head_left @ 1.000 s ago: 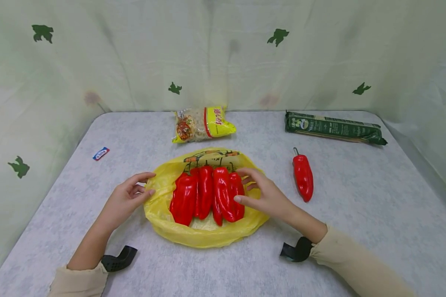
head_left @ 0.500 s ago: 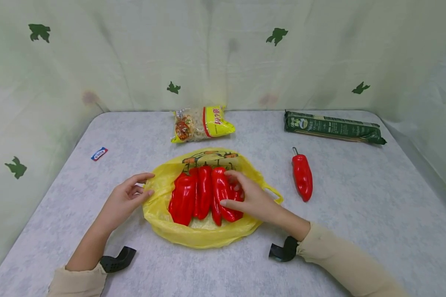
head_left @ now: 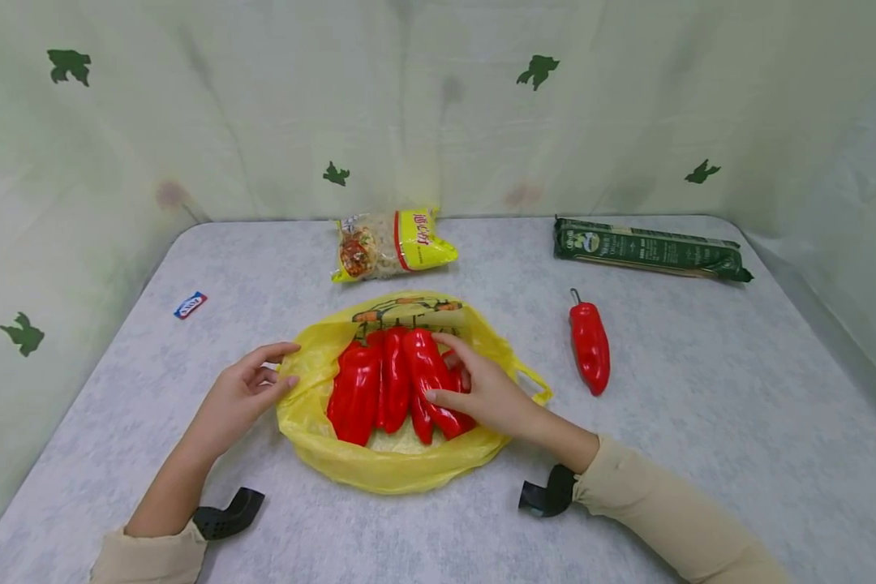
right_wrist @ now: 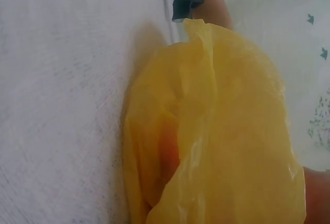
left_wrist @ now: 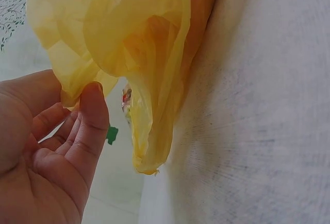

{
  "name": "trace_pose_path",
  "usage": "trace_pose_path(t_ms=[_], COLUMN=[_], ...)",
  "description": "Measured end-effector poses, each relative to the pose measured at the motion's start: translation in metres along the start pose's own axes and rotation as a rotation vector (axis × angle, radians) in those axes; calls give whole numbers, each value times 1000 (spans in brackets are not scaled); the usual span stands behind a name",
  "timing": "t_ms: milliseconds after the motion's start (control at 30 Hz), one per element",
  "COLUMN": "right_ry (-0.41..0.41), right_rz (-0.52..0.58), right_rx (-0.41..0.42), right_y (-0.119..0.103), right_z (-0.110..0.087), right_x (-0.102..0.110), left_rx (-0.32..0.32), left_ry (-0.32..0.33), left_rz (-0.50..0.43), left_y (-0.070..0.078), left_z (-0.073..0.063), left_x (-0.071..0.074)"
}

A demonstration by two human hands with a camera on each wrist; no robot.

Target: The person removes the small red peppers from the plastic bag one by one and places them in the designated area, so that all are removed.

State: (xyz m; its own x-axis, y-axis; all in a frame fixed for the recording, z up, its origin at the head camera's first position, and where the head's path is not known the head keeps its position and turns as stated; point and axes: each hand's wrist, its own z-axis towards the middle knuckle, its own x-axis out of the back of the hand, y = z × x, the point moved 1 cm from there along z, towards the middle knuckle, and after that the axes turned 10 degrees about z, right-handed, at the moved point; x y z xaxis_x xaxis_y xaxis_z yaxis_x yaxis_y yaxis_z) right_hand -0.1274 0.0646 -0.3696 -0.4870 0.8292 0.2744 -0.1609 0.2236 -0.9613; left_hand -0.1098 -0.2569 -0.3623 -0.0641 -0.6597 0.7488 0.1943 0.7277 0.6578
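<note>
A yellow plastic bag [head_left: 380, 472] lies spread wide in the middle of the table, with several long red peppers [head_left: 354, 393] side by side inside. My left hand [head_left: 229, 401] pinches the bag's left edge between thumb and fingers; the left wrist view shows the thin film [left_wrist: 82, 74] caught there. Inside the bag, my right hand [head_left: 496, 397] holds a red pepper [head_left: 425, 365], thumb on its near side and fingers around its upper part. From the right wrist, the bag's wall [right_wrist: 242, 110] hides most of that hand.
Another red pepper [head_left: 590, 349] lies on the table to the right of the bag. Behind stand a yellow-and-clear food packet [head_left: 394, 245] and a long dark green packet [head_left: 653, 250]. A small blue-and-red wrapper [head_left: 191, 305] sits at the left. A bag handle [head_left: 533, 385] sticks out rightward.
My right hand has moved left and farther into the bag, from the right-hand peppers onto the one it holds, which has shifted slightly left. The left hand keeps its place.
</note>
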Motion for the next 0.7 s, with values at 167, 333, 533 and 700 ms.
trace_pose_path(t_ms=[167,333,533,700], right_ry=[6,45,54,56], right_rz=[72,71,149,172], right_rx=[-5,-6,-4,-3], right_y=[5,7,6,0], right_z=[-1,-4,-10,-21], right_x=[1,3,7,15], left_rx=[-2,-6,-8,-5], left_ry=[0,1,3,3], left_rz=[0,-9,-15,-18], left_y=[0,-1,-1,-1], left_z=[0,-1,-1,0], left_x=[0,-1,-1,-1])
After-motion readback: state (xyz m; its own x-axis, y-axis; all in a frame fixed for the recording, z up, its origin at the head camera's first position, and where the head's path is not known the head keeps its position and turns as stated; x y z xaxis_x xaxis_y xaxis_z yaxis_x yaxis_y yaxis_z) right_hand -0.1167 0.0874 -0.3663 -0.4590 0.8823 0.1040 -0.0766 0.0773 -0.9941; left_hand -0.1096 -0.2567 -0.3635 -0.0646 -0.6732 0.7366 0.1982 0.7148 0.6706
